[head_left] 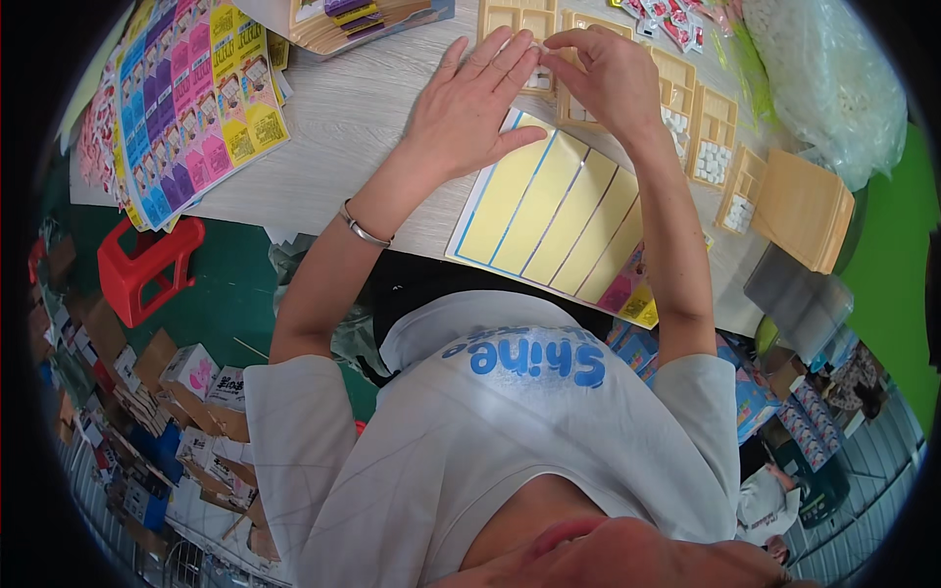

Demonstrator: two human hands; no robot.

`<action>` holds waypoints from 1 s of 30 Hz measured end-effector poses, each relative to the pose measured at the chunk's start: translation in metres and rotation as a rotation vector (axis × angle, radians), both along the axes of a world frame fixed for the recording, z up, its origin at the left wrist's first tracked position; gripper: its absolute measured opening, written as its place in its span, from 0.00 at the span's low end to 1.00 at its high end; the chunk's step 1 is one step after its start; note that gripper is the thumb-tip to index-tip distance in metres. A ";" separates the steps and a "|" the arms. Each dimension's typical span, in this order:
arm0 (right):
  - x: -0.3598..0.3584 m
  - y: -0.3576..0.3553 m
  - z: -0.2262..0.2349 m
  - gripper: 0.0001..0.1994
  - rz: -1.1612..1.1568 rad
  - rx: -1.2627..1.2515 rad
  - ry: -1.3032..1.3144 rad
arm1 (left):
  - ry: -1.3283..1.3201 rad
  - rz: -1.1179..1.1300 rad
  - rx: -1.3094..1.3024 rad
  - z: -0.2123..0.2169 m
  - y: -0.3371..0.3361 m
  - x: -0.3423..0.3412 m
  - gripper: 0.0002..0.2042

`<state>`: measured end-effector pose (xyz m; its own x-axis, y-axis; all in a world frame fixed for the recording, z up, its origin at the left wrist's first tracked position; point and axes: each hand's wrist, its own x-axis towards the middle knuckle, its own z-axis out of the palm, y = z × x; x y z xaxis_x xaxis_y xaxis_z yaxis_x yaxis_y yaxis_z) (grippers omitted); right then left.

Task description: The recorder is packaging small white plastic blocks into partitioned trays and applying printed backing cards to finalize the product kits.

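Note:
My left hand (475,110) lies palm down with its fingers stretched out, their tips over a beige compartment tray (490,18) at the far side of the table. Close to those fingertips, my right hand (613,83) has thumb and index finger bent together in a pinch. What sits between them is too small to make out. More beige trays stand in a row toward the right, one of them a tray (718,103) with small white blocks (712,162). In front of my hands lies a yellow backing sheet (549,211) with dividing lines and a few colourful stickers at its right end.
Colourful sticker sheets (196,108) are piled at the left, near an open box (392,27). Beige trays (802,206) are stacked at the right edge, below a clear plastic bag (828,78) of white pieces. Small red-and-white packets (671,20) lie behind. A red stool (123,269) stands on the floor.

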<state>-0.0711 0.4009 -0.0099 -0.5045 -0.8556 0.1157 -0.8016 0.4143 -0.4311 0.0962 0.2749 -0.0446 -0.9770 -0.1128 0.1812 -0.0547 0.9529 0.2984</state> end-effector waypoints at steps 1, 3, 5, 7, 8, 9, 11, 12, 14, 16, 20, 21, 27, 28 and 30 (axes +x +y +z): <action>0.000 0.001 0.000 0.11 -0.023 0.018 -0.047 | -0.003 -0.001 -0.026 0.001 0.000 0.000 0.43; 0.001 0.001 0.000 0.11 -0.050 0.032 -0.094 | -0.006 -0.008 -0.054 0.001 0.000 0.001 0.42; 0.005 0.000 -0.005 0.12 -0.099 0.031 -0.157 | 0.010 -0.007 -0.056 -0.001 0.000 0.002 0.42; 0.001 0.005 -0.009 0.13 -0.125 -0.052 -0.231 | 0.025 -0.012 -0.030 -0.002 0.000 0.004 0.42; -0.003 0.007 -0.012 0.14 -0.149 -0.132 -0.303 | 0.041 -0.015 0.000 -0.002 0.000 0.003 0.41; -0.009 0.007 -0.016 0.14 -0.158 -0.131 -0.311 | 0.032 -0.023 0.002 0.002 0.001 -0.002 0.41; -0.009 0.011 -0.024 0.08 -0.015 -0.226 -0.269 | 0.010 -0.059 0.125 0.023 0.004 -0.005 0.45; -0.007 0.015 -0.027 0.08 -0.012 -0.233 -0.277 | -0.061 -0.021 0.094 0.028 0.003 -0.002 0.48; -0.029 0.035 -0.025 0.08 -0.138 -0.439 -0.167 | 0.208 -0.025 -0.041 0.012 -0.001 -0.009 0.43; -0.050 0.068 0.004 0.09 -0.227 -0.535 -0.072 | 0.499 -0.058 -0.143 -0.003 0.008 -0.016 0.38; -0.109 0.171 0.102 0.09 -0.810 -0.706 -0.618 | 0.084 -0.033 -0.095 -0.003 0.012 -0.011 0.40; -0.155 0.219 0.102 0.12 -0.707 -0.856 -0.791 | 0.061 -0.034 -0.064 0.000 0.013 -0.012 0.39; -0.270 0.232 0.137 0.18 -0.832 -1.076 -0.873 | 0.053 -0.043 -0.042 0.002 0.005 0.003 0.41; -0.273 0.207 0.140 0.18 -0.858 -1.037 -0.824 | 0.032 -0.015 -0.065 0.004 0.003 0.010 0.41; -0.351 0.233 0.128 0.20 -0.945 -0.993 -0.764 | 0.457 0.020 0.192 0.007 0.006 0.000 0.42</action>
<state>-0.4217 0.6338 0.1183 -0.9931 0.0522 -0.1048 0.1014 -0.0641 -0.9928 0.0963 0.2807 -0.0380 -0.7996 -0.2043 0.5647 0.1048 0.8785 0.4661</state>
